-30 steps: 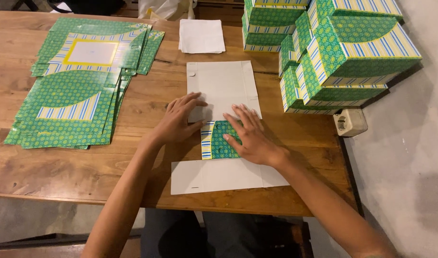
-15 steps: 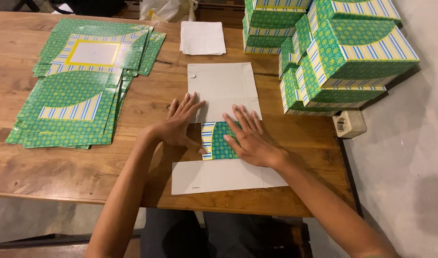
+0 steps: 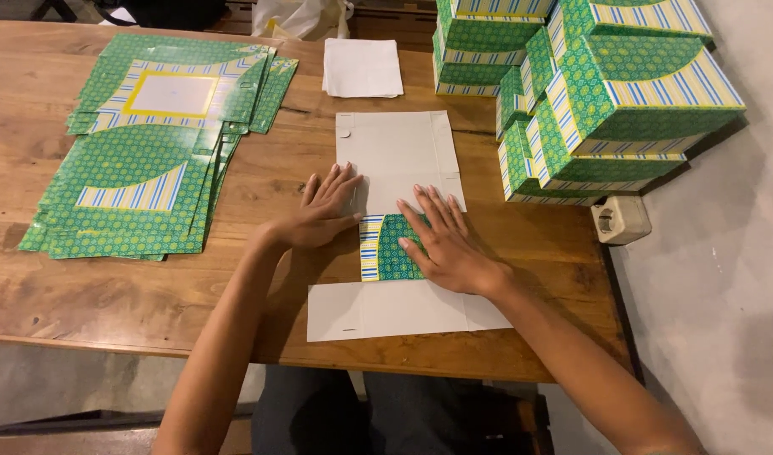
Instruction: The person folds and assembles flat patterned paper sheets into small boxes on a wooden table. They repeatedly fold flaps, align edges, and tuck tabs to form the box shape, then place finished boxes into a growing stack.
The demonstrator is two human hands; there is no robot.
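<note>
A flat box blank (image 3: 399, 152) lies white side up in front of me on the wooden table (image 3: 83, 295). Its middle flap (image 3: 385, 248) is folded over and shows green print with blue and yellow stripes. My left hand (image 3: 323, 211) presses flat on the blank at the flap's left edge, fingers spread. My right hand (image 3: 441, 240) lies flat on the green flap and holds it down. A white panel (image 3: 403, 307) of the same blank reaches toward the table's near edge.
A stack of unfolded green blanks (image 3: 142, 177) lies at the left. Several assembled green boxes (image 3: 606, 93) are piled at the back right. A pile of white sheets (image 3: 361, 67) lies at the back. A beige wall switch box (image 3: 620, 219) sits at the right edge.
My left hand has slid from the folded flap a little left and spread flat on the blank. The right hand stays pressed on the green flap.
</note>
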